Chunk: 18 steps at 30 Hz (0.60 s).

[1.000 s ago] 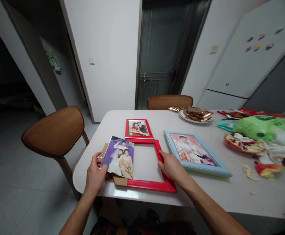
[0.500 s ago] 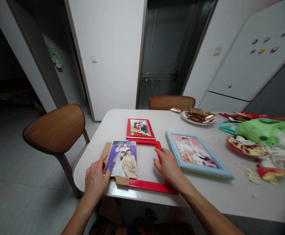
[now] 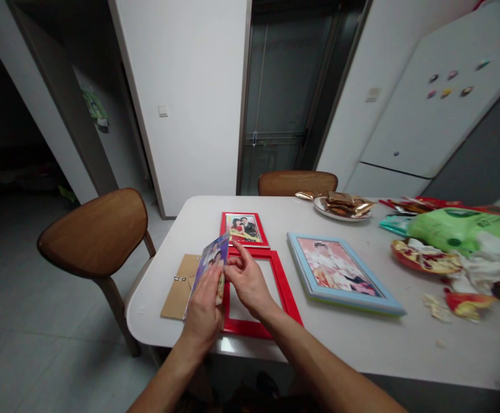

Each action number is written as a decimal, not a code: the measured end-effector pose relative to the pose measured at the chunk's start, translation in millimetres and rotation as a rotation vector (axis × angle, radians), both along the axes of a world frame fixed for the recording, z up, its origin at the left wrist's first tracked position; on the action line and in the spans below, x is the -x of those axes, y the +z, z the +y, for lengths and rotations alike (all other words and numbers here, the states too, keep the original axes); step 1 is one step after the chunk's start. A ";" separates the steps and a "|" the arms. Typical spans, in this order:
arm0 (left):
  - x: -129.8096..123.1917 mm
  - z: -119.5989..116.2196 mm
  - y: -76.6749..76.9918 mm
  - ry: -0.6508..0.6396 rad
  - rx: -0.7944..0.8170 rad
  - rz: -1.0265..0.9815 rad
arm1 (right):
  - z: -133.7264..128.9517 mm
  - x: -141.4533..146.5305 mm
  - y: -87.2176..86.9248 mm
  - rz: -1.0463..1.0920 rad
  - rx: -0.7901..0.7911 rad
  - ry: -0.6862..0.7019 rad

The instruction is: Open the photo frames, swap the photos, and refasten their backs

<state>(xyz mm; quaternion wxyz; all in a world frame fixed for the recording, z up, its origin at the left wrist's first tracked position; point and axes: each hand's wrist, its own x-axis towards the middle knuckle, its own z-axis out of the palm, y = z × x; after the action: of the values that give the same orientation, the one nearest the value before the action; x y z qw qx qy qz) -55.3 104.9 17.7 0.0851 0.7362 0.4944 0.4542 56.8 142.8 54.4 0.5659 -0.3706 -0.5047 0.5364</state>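
Note:
Tilted up off the table, a purple wedding photo [image 3: 210, 255] is held between my hands. My left hand [image 3: 204, 298] is closed on its front and lower part. Fingers of my right hand [image 3: 247, 278] pinch its right edge. Under and right of the photo lies a red frame [image 3: 290, 298] with an open middle, the white table showing through. A brown backing board [image 3: 175, 301] with a metal clip lies flat to the left, partly covered by the photo. Behind, a smaller red frame with a couple's picture [image 3: 245, 229] lies flat.
A light blue framed picture [image 3: 344, 269] lies to the right. Beyond it are a plate of wrapped snacks [image 3: 342, 207], a green packet [image 3: 452, 229], opened fruit [image 3: 426, 258] and crumpled tissues [image 3: 486, 267]. Wooden chairs stand left [image 3: 97, 232] and behind [image 3: 297, 182] the table [image 3: 147, 312].
The photo has been lifted and tilted up, uncovering more of the backing board. My left hand moved right onto it, and my right hand left the red frame's side and took hold of the photo.

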 end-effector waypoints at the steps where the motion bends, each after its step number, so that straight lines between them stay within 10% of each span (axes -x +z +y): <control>1: 0.0 1.1 5.5 0.016 -0.011 -0.106 | -3.1 -1.0 5.2 0.019 -0.008 0.015; 10: -38.5 -6.0 23.9 -0.073 0.300 -1.097 | -6.5 -35.5 -26.1 0.229 0.385 -0.007; 18: -19.2 0.3 2.7 -0.045 0.501 -0.655 | 10.9 -90.4 -31.6 -0.023 0.432 -0.183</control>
<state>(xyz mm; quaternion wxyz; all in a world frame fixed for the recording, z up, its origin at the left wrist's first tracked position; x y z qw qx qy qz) -36.0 105.2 20.4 0.4245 0.5200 0.5203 0.5280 147.2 153.6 22.8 0.5140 -0.5334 -0.3486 0.5743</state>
